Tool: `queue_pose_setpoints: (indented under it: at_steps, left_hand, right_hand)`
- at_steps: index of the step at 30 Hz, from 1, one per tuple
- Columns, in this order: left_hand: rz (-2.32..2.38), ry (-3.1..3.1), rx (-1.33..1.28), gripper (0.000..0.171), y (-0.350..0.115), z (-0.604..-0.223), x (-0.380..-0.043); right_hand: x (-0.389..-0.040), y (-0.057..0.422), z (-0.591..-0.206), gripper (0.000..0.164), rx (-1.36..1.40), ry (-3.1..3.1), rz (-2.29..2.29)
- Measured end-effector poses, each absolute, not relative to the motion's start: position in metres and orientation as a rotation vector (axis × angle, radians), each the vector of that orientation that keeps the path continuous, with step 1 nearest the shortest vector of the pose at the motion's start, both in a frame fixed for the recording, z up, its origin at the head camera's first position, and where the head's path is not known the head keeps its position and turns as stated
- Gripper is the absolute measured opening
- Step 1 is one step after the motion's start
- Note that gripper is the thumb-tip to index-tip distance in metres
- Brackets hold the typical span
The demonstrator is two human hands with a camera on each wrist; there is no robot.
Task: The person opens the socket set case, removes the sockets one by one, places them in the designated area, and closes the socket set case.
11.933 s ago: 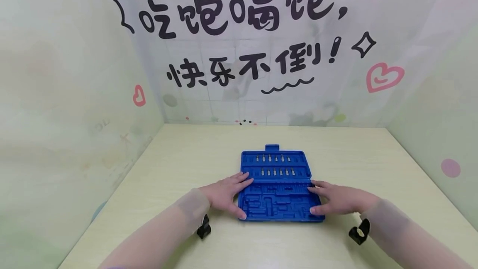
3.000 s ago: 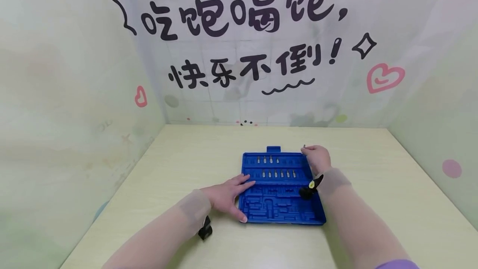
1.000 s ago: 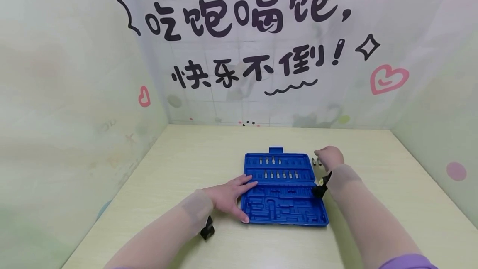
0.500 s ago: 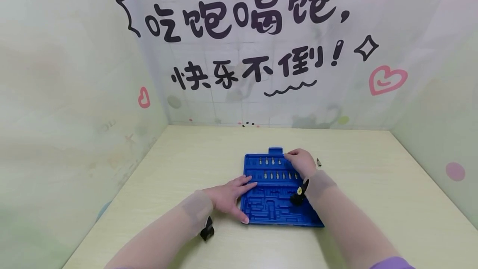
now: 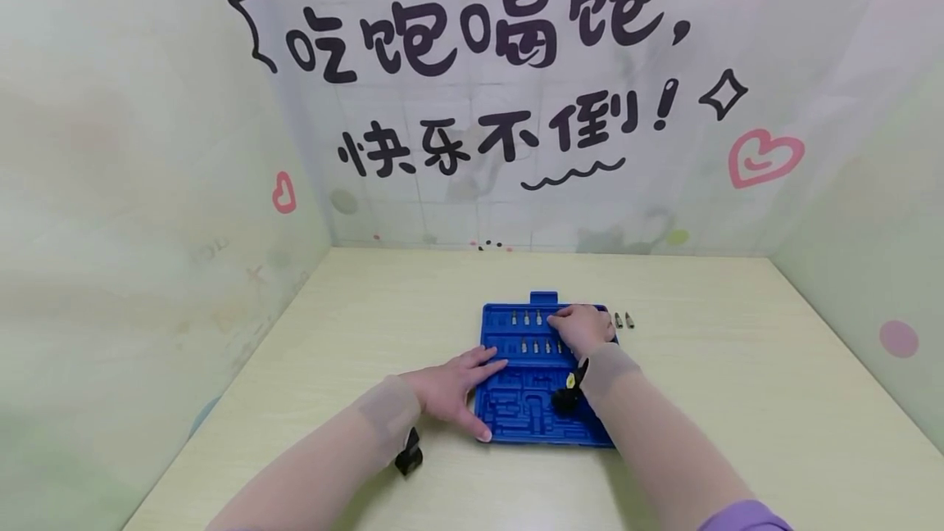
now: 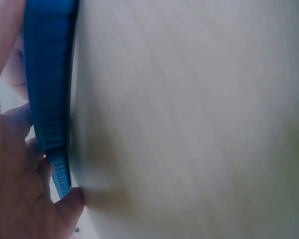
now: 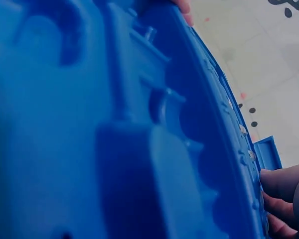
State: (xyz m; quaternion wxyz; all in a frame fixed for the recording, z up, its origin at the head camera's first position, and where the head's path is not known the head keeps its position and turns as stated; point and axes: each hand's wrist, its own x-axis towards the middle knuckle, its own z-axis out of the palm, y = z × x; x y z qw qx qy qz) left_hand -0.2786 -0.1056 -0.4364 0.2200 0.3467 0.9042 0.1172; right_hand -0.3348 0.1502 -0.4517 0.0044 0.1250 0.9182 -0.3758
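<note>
Three upper-row bits (image 5: 527, 319) are sitting in the blue case (image 5: 516, 420), lower centre, long axes running up-frame, just left of the nearer right hand (image 5: 583, 328); whether its bent fingers are pinching another, I cannot tell; a spread left hand (image 5: 446, 390) is resting on the left rim.

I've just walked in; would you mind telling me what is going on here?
Someone is working at an open blue case holding small metal bits. Their left hand rests on its left edge, and the right hand reaches into the upper row. Two more bits are on the table, just right of the case.
</note>
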Motion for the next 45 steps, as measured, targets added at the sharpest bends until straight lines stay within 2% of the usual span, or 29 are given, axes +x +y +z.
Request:
queue_pose_setpoints:
  at_steps: [26,36,45]
  left_hand:
    - [0.338,2.496,0.964,0.107,-0.106,-0.442,-0.281]
    - [0.318,2.498,0.963,0.108,-0.105,-0.442,-0.281]
    - [0.347,2.494,0.946,0.108,-0.105,-0.441,-0.281]
  right_hand:
    - [-0.341,0.147,-0.442,0.037,0.569,2.687,-1.199]
    - [-0.334,0.150,-0.446,0.024,0.563,2.659,-1.356]
    - [-0.333,0.151,-0.447,0.022,0.522,2.689,-1.383]
